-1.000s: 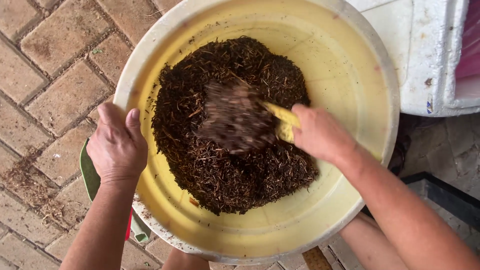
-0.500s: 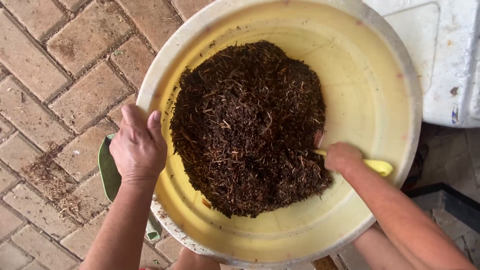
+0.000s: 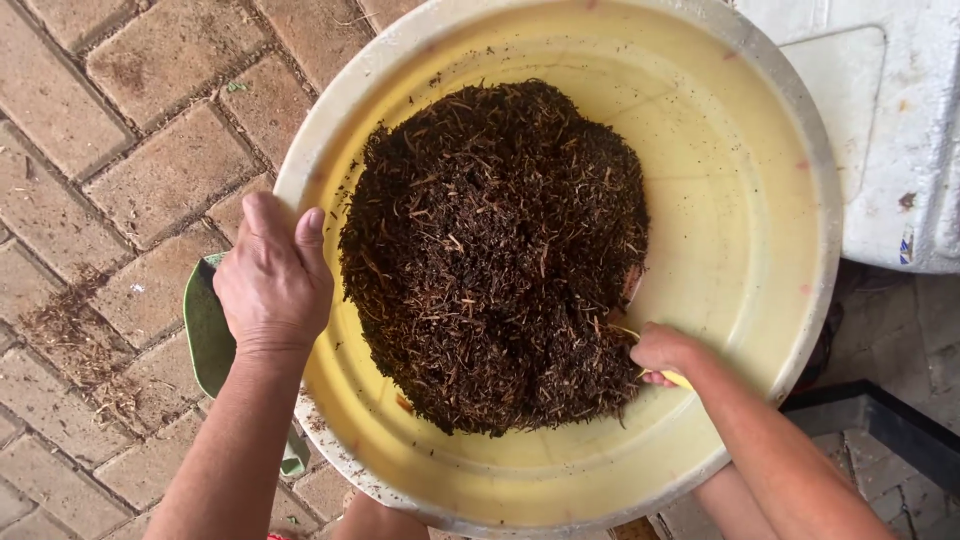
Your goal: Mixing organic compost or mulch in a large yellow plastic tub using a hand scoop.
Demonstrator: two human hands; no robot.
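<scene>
Right grip: right hand (image 3: 662, 350) closed round a yellow tool handle (image 3: 678, 379), its working end buried in the pile's 4 o'clock edge.
Left grip: left hand (image 3: 272, 282) clamps the rim at 9 o'clock, likely steadying it.
Pile: dark brown fibrous mulch (image 3: 495, 250) heaped centrally.
Vessel: round pale-yellow plastic basin (image 3: 740, 200).
Ground: reddish brick paving (image 3: 110, 160).
3 o'clock: white foam box (image 3: 900, 130).

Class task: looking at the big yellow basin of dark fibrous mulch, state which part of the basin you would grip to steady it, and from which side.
Grip the basin's rolled rim on its bare near-left edge, from outside, as the left hand does. The mulch heaps in the middle, and the right hand works the other side.
</scene>
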